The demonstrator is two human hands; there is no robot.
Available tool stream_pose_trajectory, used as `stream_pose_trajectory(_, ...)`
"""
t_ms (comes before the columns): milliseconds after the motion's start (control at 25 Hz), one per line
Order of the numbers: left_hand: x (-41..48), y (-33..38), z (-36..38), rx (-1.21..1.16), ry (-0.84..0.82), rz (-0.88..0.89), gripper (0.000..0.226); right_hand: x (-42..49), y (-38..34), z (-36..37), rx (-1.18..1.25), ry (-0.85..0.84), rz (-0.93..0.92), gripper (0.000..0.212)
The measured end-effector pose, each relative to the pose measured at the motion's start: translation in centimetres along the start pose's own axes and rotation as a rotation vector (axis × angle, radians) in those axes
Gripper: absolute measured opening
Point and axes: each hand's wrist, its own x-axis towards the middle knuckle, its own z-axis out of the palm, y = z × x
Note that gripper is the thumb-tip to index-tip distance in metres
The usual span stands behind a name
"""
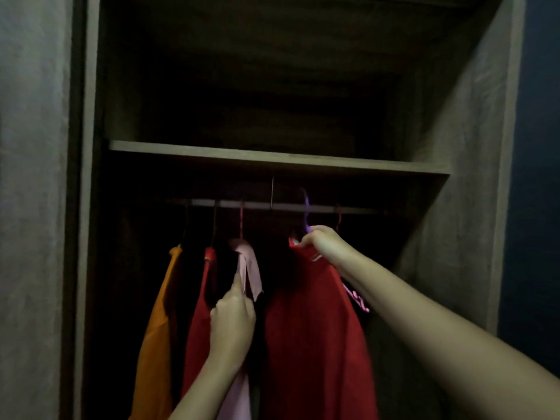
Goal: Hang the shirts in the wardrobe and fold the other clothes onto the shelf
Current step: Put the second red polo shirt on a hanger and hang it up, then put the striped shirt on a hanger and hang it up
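Note:
A metal rail (260, 206) crosses the dark wardrobe under a wooden shelf (272, 159). An orange shirt (157, 322), a red shirt (198, 325) and a pale pink shirt (250, 268) hang from it on the left. My left hand (233, 322) pinches the pink shirt's collar, forefinger raised. My right hand (325, 244) grips the neck of a purple hanger (306, 212) that carries a large red shirt (312, 334); the hook sits at the rail. Whether the hook rests on the rail I cannot tell.
The wardrobe's side panels (463, 165) frame the opening left and right. Above the shelf lies a dark compartment. Another reddish hanger hook (338, 218) shows on the rail just right of my right hand. A blue wall (536, 177) stands at the far right.

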Motion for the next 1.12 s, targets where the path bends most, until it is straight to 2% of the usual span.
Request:
stream_pose_trajectory(120, 0.7, 0.7, 0.1, -0.007, -0.009, -0.020, 0.060, 4.7, -0.3, 0.4, -0.021, 0.046, 0.029, 0.007)
stream_pose_trajectory(280, 0.7, 0.5, -0.4, 0.022, -0.023, 0.030, 0.061, 8.0, 1.2, 1.2, -0.051, -0.017, 0.041, 0.028)
stream_pose_trajectory(360, 1.0, 0.1, -0.3, 0.044, -0.041, 0.040, 0.062, 9.4, 2.2, 1.9, -0.030, -0.030, 0.041, 0.021)
stream_pose_trajectory(440, 1.2, 0.0, -0.2, 0.056, -0.064, 0.047, 0.061, 10.2, 3.1, 2.6, -0.044, -0.018, 0.065, 0.024)
stream_pose_trajectory(560, 1.1, 0.0, 0.1, 0.063, -0.067, 0.054, 0.059, 10.7, 4.7, 3.3, -0.190, -0.069, 0.122, 0.026)
stream_pose_trajectory(720, 1.2, 0.1, 0.3, 0.067, -0.042, 0.053, 0.056, 10.3, 4.5, 2.9, -0.376, -0.091, 0.093, 0.023)
stream_pose_trajectory(800, 0.8, 0.2, 0.3, 0.058, -0.036, 0.047, 0.059, 8.9, 3.9, 2.8, -0.664, -0.060, -0.014, 0.036)
stream_pose_trajectory(840, 0.2, 0.2, 0.2, 0.040, -0.027, 0.042, 0.061, 7.6, 3.7, 3.0, -0.775, 0.021, -0.120, 0.041)
stream_pose_trajectory(880, -0.4, 0.1, -0.1, 0.016, -0.007, 0.041, 0.060, 6.0, 3.4, 3.6, -0.781, 0.107, -0.240, 0.044)
stream_pose_trajectory(1000, -2.3, -1.0, -1.9, 0.006, 0.083, 0.058, 0.052, 0.8, 2.8, 6.0, -0.511, 0.155, -0.576, 0.042)
stream_pose_trajectory(1120, -4.9, -3.1, -6.2, 0.021, 0.207, 0.049, 0.052, -4.1, 3.0, 10.4, -0.328, 0.072, -0.715, 0.040)
